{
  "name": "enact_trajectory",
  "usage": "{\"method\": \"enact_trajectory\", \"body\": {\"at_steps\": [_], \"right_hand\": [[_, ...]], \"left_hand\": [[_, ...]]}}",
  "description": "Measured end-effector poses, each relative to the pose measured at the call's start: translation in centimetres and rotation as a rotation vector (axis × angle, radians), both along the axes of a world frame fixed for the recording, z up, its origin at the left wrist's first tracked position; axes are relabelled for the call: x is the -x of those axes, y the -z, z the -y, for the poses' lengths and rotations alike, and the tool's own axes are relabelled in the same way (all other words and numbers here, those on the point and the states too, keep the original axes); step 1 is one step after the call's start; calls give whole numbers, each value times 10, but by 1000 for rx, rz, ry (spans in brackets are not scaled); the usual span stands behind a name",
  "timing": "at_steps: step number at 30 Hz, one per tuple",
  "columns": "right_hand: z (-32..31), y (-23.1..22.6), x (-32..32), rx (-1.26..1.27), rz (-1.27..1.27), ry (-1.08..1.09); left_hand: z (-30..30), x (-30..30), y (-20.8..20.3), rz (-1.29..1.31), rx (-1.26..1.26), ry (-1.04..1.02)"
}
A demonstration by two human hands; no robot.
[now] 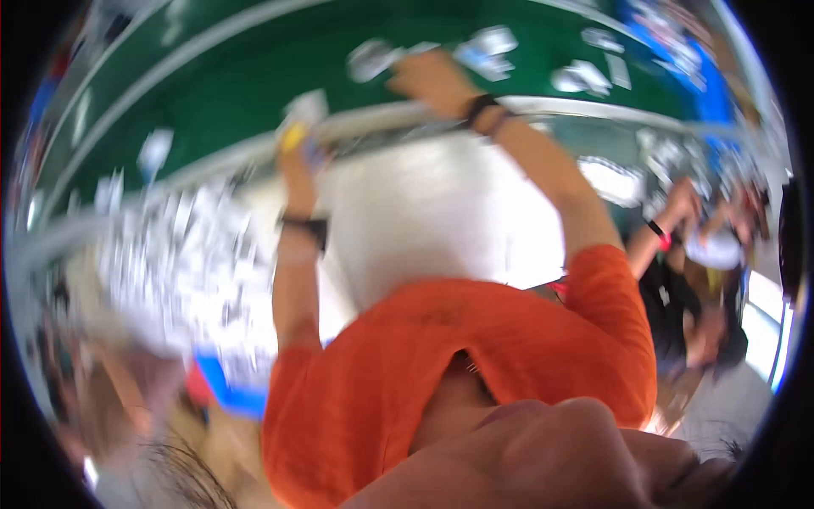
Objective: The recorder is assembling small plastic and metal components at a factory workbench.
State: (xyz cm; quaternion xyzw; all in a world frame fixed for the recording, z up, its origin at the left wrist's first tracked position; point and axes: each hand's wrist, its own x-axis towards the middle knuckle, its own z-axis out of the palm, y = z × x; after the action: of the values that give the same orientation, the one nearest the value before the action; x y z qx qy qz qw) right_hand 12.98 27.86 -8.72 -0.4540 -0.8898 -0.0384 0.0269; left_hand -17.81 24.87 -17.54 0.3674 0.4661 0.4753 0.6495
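Motion smears much of the picture. My left hand [297, 170], a dark band on its wrist, is closed around a small white packet [307, 109] at the near edge of the green belt [229, 110]. A yellow patch shows at its fingers, too blurred to make out. My right hand [434, 81], also with a dark wristband, reaches over the belt. Its fingers are beside a whitish round packet [370, 61]; whether they grip anything is lost in the blur. More white packets [490, 53] lie on the belt to its right.
A large white surface [424, 204] lies between my arms. At left is a heap of white and silvery packets [182, 263], with a blue bin edge [227, 392] nearer. Another person's hand [681, 204] works at the right. A metal rail [577, 106] borders the belt.
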Motion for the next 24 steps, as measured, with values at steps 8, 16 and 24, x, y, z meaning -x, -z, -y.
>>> {"method": "enact_trajectory", "body": {"at_steps": [8,16,24], "right_hand": [[-35,58,-6,-382,37,-156],[-9,72,-13,-332,-228,-49],[4,65,0,-93,-877,169]], "left_hand": [[-3,21,11,128,218,-102],[-46,67,-21,11,302,73],[-145,72,-48,-236,254,165]]}}
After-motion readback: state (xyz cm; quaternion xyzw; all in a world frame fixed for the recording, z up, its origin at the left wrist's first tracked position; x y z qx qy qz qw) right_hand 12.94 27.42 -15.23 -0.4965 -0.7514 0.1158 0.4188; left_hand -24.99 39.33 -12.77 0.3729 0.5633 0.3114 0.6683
